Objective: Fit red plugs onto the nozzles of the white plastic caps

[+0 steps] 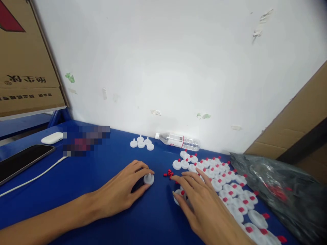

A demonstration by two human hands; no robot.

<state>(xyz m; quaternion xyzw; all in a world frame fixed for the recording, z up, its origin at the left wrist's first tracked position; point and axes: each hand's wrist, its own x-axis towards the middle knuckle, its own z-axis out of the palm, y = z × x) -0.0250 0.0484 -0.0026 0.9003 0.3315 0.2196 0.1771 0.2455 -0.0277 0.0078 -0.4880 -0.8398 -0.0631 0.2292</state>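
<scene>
My left hand [125,190] rests on the blue table [84,180] and pinches a white plastic cap [149,179] between thumb and fingertips. My right hand [201,204] lies with fingers spread over a white cap [177,195], its fingertips reaching a small cluster of loose red plugs [168,174]. To the right lies a spread of several white caps fitted with red plugs [230,190]. Several plain white caps [141,143] sit farther back near the wall.
A clear water bottle [178,140] lies on its side against the white wall. A dark plastic bag [278,194] with red pieces sits at right. At left lie a phone [20,161], a white cable [33,178] and an earbud case [51,137]. Cardboard boxes [25,61] stand at both sides.
</scene>
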